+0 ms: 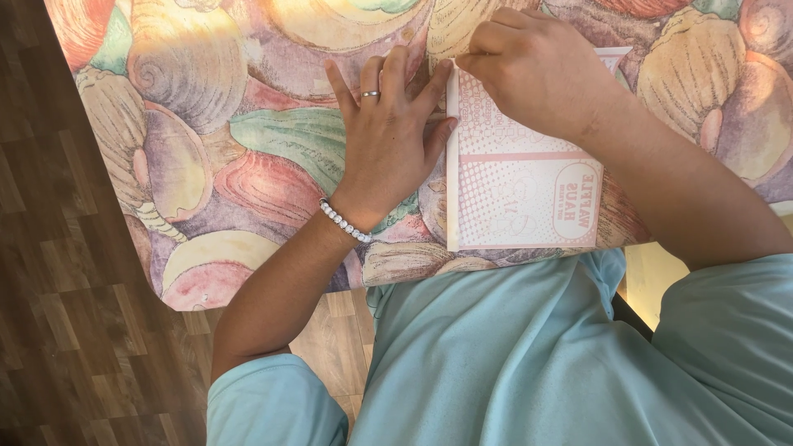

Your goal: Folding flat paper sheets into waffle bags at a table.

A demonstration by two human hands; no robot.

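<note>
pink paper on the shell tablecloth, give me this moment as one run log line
left hand: flat, pressing folded left edge | right hand: pinching top corner | pink paper: flat on shell-print tablecloth

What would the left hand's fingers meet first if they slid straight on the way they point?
The left hand lies flat on the tablecloth, fingers pointing toward the far side. Ahead lies only more patterned cloth up to the picture's edge; the paper stays off to the side.

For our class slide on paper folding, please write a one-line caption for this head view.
Left hand lies flat beside a pink printed paper while the right hand presses its folded edge on a shell-patterned tablecloth.
</note>
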